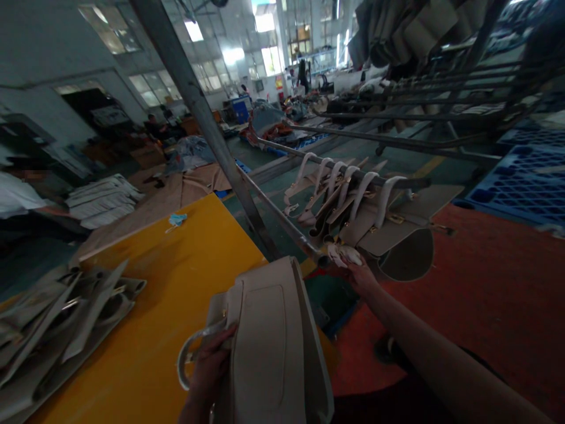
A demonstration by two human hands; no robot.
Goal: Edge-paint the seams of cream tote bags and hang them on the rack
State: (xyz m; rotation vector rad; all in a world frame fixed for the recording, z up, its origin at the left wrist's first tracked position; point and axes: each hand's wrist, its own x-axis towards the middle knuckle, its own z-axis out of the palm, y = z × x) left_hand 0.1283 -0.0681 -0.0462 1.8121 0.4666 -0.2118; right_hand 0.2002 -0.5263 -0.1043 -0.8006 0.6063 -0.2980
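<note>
My left hand (207, 368) is closed on the handle (188, 347) of a cream handbag (265, 347). My right hand (355, 274) pinches crumpled white material (342, 254), just short of a row of handbags (366, 215) already hanging ahead.

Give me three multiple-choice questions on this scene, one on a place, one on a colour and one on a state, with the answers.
1. Where is the beige handbag held by the left hand?
A. Over the yellow table
B. Inside a cardboard box
C. Against the person's chest

2. What colour is the plastic pallet at the right?
A. Yellow
B. Blue
C. White

3. How are the handbags by the metal rail placed?
A. Packed in a box
B. Stacked on the pallet
C. Hanging by their handles

Answers:
1. A, the bag shows above the yellow tabletop.
2. B, its moulded surface is blue.
3. C, the pale handles loop over the rail.
</note>
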